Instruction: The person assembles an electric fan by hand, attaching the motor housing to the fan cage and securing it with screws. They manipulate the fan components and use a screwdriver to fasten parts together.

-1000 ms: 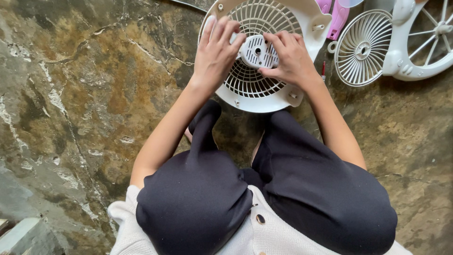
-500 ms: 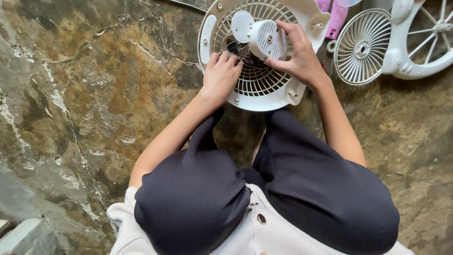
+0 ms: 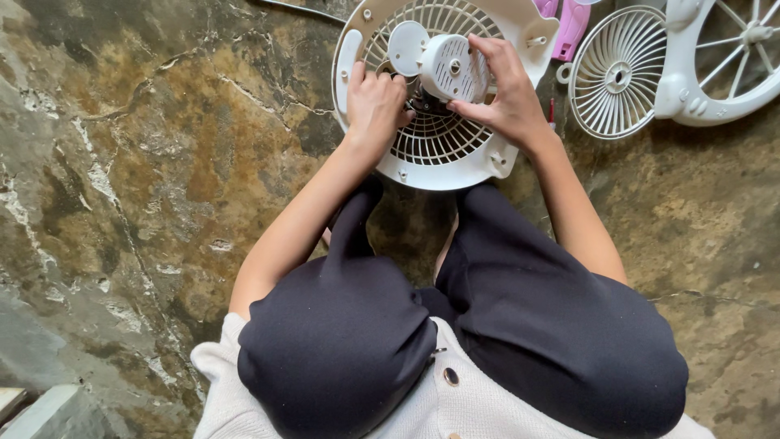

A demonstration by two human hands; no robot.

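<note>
The right hand (image 3: 504, 93) clamps the round white motor cover (image 3: 453, 67) above the fan grille (image 3: 439, 138); the left hand (image 3: 374, 102) curls closed on the grille's middle. A smaller grille (image 3: 613, 77) lies far right, with pink parts (image 3: 569, 28) between them.

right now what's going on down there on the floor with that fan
A person crouched on the stone floor works on a white fan grille lying flat. The right hand holds the round white motor cover lifted off the centre, while the left hand reaches into the dark hub beneath. Another grille lies alongside.
</note>
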